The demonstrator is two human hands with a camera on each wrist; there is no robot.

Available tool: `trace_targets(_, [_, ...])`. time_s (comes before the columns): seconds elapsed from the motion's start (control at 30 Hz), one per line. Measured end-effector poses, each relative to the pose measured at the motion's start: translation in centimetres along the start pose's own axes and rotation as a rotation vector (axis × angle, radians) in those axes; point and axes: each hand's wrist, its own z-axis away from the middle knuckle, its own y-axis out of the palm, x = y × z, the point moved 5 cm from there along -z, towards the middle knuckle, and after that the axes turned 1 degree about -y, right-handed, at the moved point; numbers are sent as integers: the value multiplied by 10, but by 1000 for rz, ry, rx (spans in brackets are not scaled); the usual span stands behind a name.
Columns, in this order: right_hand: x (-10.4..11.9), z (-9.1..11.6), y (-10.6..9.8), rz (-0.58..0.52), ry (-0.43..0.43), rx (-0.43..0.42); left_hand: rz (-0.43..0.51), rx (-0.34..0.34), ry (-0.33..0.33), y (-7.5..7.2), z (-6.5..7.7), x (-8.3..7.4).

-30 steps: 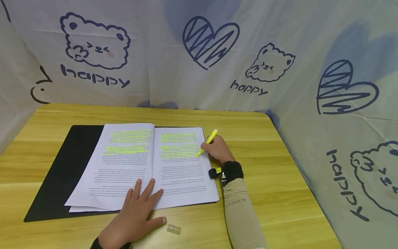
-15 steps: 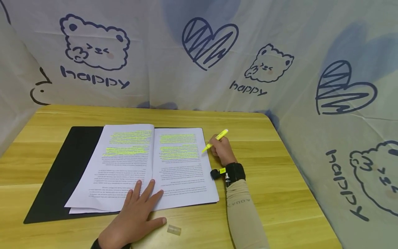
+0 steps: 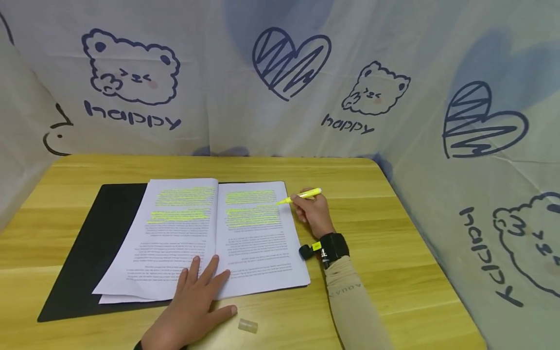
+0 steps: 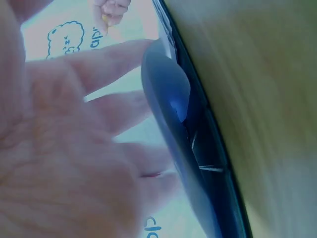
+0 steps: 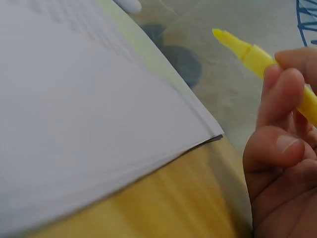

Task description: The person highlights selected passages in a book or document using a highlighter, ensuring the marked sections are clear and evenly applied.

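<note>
An open booklet of printed pages [image 3: 262, 272] has yellow-marked lines on the upper parts of both pages. My right hand [image 3: 317, 214] pinches a yellow highlighter [image 3: 309, 193] beside the right page's outer edge. Its bare tip points left over that edge; in the right wrist view the highlighter [image 5: 258, 60] is raised clear of the paper. My left hand [image 3: 194, 301] rests with fingers spread on the lower pages, near the middle fold. In the left wrist view a lifted page edge [image 4: 166, 94] curls by the fingertips of my left hand [image 4: 74, 124].
Under the booklet lies a black folder or board [image 3: 83, 262], sticking out at the left. A small translucent cylinder [image 3: 248, 325] lies on the wooden table [image 3: 393, 272] by my left thumb. Printed cloth [image 3: 210, 92] hangs behind and to the right.
My right hand has drawn back rightward from the end of the marked lines, lifting the highlighter. The highlighter has tipped flatter. My left hand stays put; the head view has shifted slightly.
</note>
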Motion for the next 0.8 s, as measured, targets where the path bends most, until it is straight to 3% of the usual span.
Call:
trace_targets(0.13, [1, 15, -7, 61, 4, 2, 21, -84, 90, -4, -2, -9])
trace_targets(0.2, [2, 25, -11, 76, 4, 4, 17, -87, 146, -4, -3, -15])
trace_targets(0.3, [4, 43, -20, 49, 21, 9, 41, -2, 197, -1, -4, -22])
trace_targets(0.47, [10, 76, -36, 12, 36, 13, 103, 194, 135, 8, -6, -26])
trace_targets(0.57, [14, 87, -38, 34, 35, 26, 85, 219, 132, 10, -5, -26])
trace_targets(0.8, [24, 96, -18, 36, 34, 137, 51, 179, 203, 14, -3, -26])
